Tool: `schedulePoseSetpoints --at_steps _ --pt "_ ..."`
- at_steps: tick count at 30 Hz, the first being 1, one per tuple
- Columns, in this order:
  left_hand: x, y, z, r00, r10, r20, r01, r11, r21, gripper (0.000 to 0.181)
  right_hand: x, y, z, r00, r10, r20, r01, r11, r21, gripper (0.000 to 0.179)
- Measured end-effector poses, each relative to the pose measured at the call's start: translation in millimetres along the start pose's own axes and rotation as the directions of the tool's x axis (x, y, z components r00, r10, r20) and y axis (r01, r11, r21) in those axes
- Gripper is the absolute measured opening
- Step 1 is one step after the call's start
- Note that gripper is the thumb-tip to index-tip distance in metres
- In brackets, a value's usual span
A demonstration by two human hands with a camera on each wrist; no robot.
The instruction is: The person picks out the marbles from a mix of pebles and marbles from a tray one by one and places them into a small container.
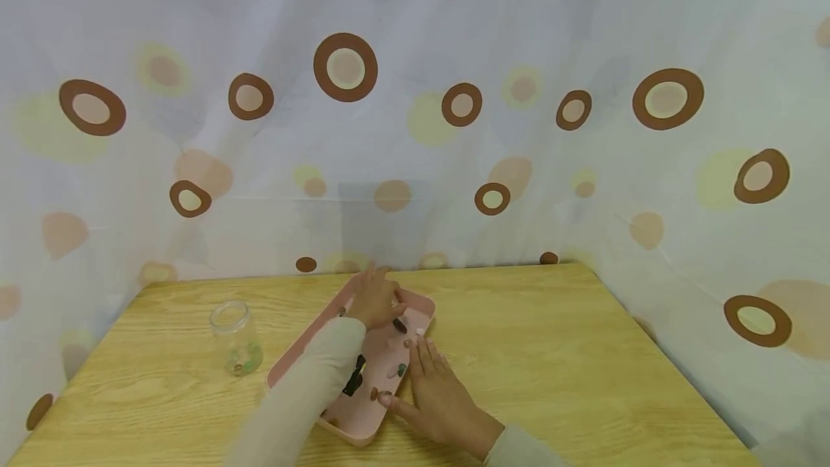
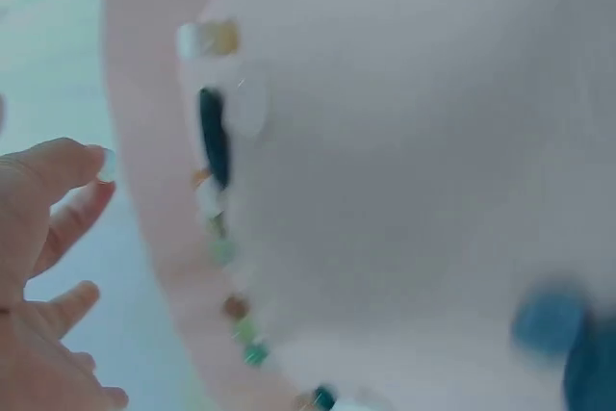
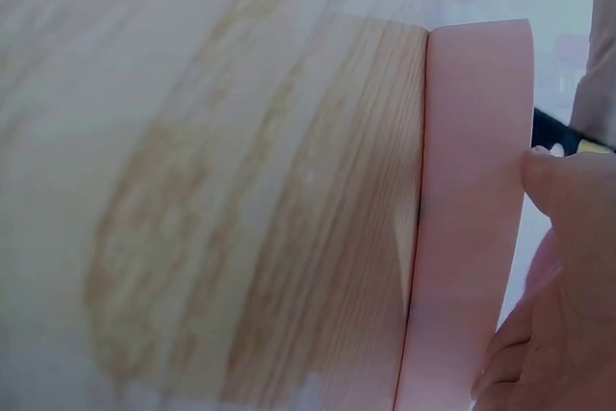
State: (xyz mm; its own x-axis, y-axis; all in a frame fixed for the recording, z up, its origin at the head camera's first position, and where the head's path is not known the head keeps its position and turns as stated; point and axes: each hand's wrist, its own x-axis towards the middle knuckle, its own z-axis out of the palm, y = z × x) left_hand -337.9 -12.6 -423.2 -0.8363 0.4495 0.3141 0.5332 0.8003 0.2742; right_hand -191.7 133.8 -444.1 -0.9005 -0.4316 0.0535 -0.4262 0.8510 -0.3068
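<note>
Pinching a small pale stone [image 2: 108, 166] with the left hand [image 1: 375, 303], above the far end of the pink tray [image 1: 423, 303]; probably light, hard, slippery, best taken by the sides. Resting the right hand [image 1: 442, 398], fingers straight, at the tray's rim.

A yellowish, wood-grained tabletop [image 1: 558, 366] spread beneath the right grip [image 1: 441, 398]. Beyond the grip rose a whitish back wall [image 1: 402, 153] patterned with brown rings [image 1: 346, 39] and peach and yellow blots [image 1: 392, 196]; right of the grip, a matching side wall [image 1: 687, 236] stood in soft light.

The tray [image 1: 359, 418] is pink, the wood-grained table [image 1: 551, 352] yellow.
</note>
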Motion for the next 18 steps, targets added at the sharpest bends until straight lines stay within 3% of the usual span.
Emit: schedulePoseSetpoints --at_steps 4,9,13,18 --pt "-8.2 -8.1 -24.1 1.000 0.010 -0.005 -0.010 1.000 0.000 0.013 0.0 0 1 1.000 0.003 -0.003 -0.003 1.000 0.013 0.093" --pt "-29.1 -18.1 -56.8 0.997 0.023 -0.072 -0.025 1.000 -0.020 0.014 -2.5 -1 1 1.000 0.017 0.012 -0.017 0.999 0.027 0.095" --pt "-49.7 -26.1 -86.6 0.996 0.005 -0.084 -0.005 1.000 0.001 0.012 -2.0 -1 0 1.000 0.021 0.015 -0.021 0.999 0.030 0.095" --pt "-80.3 -43.3 -117.8 0.989 -0.020 -0.150 0.023 1.000 0.020 0.009 0.5 -2 -2 0.999 0.022 0.023 -0.023 0.999 0.035 0.096"
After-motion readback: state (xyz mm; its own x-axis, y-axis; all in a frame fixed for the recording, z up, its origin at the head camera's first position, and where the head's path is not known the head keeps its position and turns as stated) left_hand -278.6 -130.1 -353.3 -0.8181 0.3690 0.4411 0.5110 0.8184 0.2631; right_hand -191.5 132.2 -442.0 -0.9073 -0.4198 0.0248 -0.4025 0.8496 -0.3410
